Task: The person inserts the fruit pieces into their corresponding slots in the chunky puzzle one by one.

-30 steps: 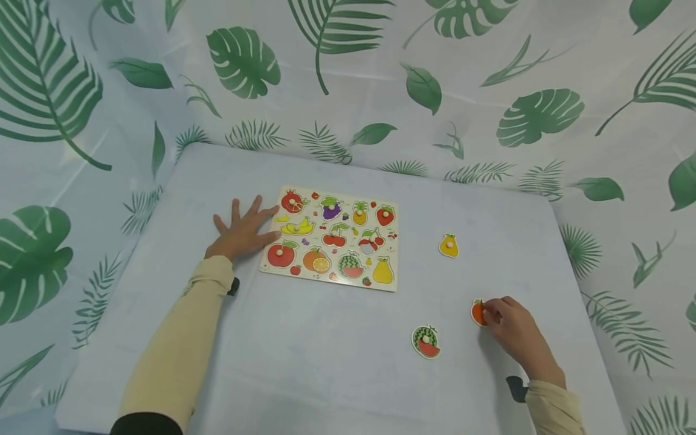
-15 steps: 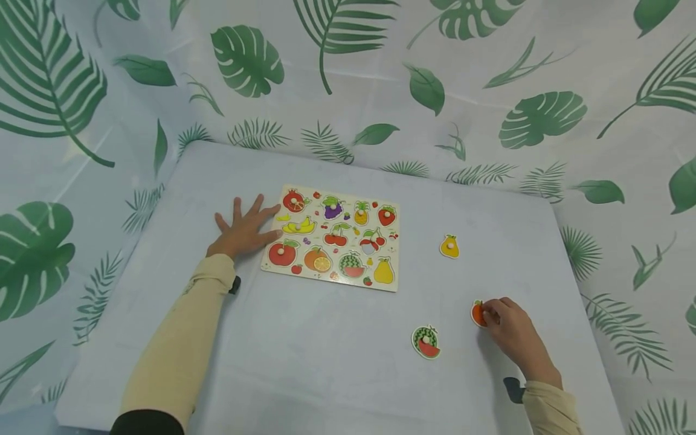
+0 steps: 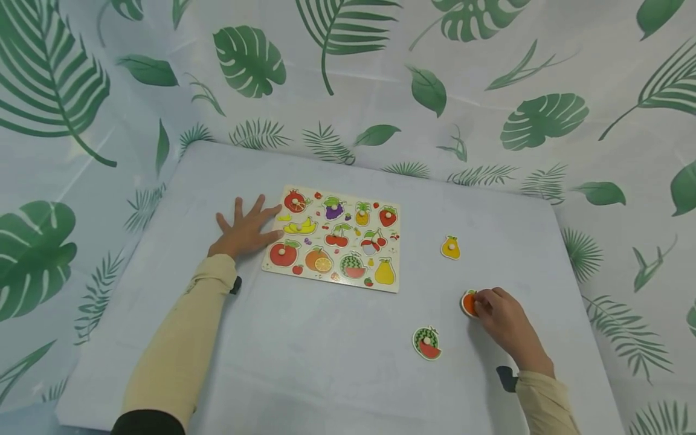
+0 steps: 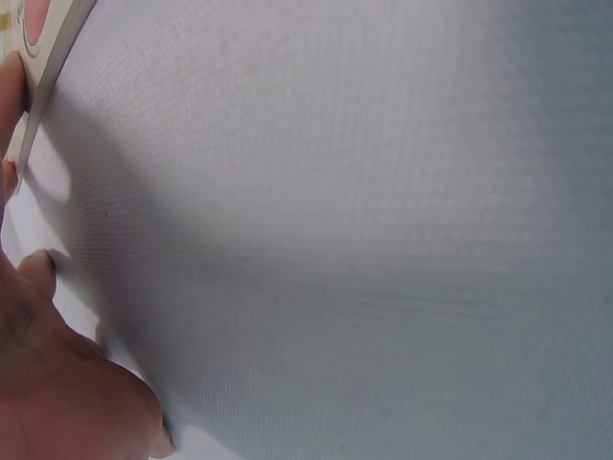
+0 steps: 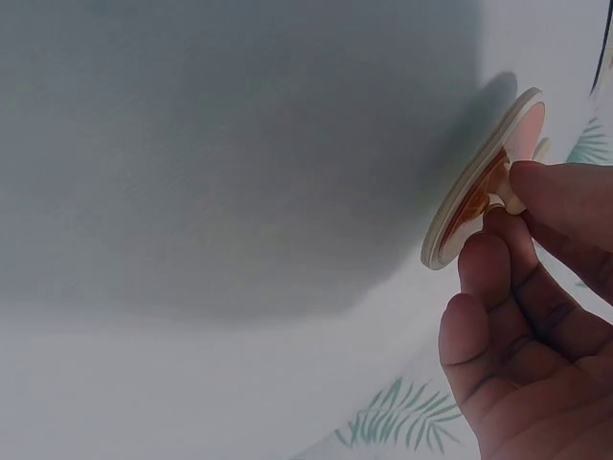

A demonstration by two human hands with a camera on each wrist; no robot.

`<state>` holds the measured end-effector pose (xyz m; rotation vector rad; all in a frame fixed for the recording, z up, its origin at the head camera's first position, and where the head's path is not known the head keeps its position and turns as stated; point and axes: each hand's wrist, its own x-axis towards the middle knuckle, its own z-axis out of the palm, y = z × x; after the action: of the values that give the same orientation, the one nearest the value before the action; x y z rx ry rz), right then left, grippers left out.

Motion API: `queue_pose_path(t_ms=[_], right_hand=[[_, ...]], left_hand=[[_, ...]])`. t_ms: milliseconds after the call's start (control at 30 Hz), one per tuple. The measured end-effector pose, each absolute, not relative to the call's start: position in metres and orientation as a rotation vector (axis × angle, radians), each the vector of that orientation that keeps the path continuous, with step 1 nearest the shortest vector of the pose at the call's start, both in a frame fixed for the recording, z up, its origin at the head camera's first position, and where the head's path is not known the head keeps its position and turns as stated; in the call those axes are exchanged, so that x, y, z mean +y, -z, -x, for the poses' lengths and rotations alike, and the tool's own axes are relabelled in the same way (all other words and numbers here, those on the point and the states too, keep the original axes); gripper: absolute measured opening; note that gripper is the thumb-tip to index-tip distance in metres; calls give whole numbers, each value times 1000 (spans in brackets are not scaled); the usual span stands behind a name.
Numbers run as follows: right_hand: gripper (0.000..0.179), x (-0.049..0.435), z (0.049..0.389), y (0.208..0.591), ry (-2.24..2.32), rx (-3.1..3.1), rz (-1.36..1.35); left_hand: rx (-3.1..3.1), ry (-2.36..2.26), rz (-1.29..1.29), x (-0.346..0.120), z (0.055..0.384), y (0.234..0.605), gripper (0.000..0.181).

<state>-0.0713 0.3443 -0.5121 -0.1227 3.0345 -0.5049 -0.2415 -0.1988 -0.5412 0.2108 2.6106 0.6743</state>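
Observation:
In the head view, my right hand [image 3: 507, 326] pinches the small knob of an orange-fruit puzzle piece [image 3: 468, 304] between thumb and fingertips. The right wrist view has this round piece [image 5: 476, 196] tilted, its shadow on the white cloth beside it. My left hand [image 3: 244, 234] lies with fingers spread, thumb and index finger at the left edge of a fruit puzzle board [image 3: 348, 281]. Most fruits on the board carry knobs; the orange, watermelon and pear spots in its lower row show none. The left wrist view catches the board's corner [image 4: 57, 43] beside my fingers.
A watermelon piece [image 3: 426, 343] lies on the white-covered table [image 3: 326, 350], left of my right hand. Farther back, a pear piece [image 3: 450, 248] lies right of the board. A leaf-printed cloth [image 3: 359, 66] rises behind the table.
The orange piece has moved slightly left and away from me, pinched in my right hand. My left hand stays at the board's edge.

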Motion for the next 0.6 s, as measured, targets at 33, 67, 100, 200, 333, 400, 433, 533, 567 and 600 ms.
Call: queue_pose_path(t_ms=[33,67,100,200,333,400,433,533,567,600], right_hand=[[15,342,73,511,508,3032,126],[15,340,75,511,508,3031,130],[14,338,76,510,514,3027,134],[15,330,81,509,522,3021,137],[15,320,86,508,556,3010,137],[15,315,88,508,572,3011,150],[15,313,90,508,579,3011,161],[15,307,94,509,593,3021,211],[15,305,95,509,598,3025,229],[15,303,96,510,604,3028,244]], left_hand=[[2611,-674,-211,-199,242,541,80],[2611,-676,-210,-199,242,542,80],[2612,-677,-210,-199,242,542,80],[2613,-674,-209,-200,242,543,80],[2615,-665,-211,-200,243,544,81],[2615,-661,-210,-200,244,545,81],[2616,-660,-211,-201,244,546,81],[2617,-663,-214,-201,245,547,81],[2616,-665,-216,-201,245,547,81],[2616,-667,-217,-200,245,547,81]])
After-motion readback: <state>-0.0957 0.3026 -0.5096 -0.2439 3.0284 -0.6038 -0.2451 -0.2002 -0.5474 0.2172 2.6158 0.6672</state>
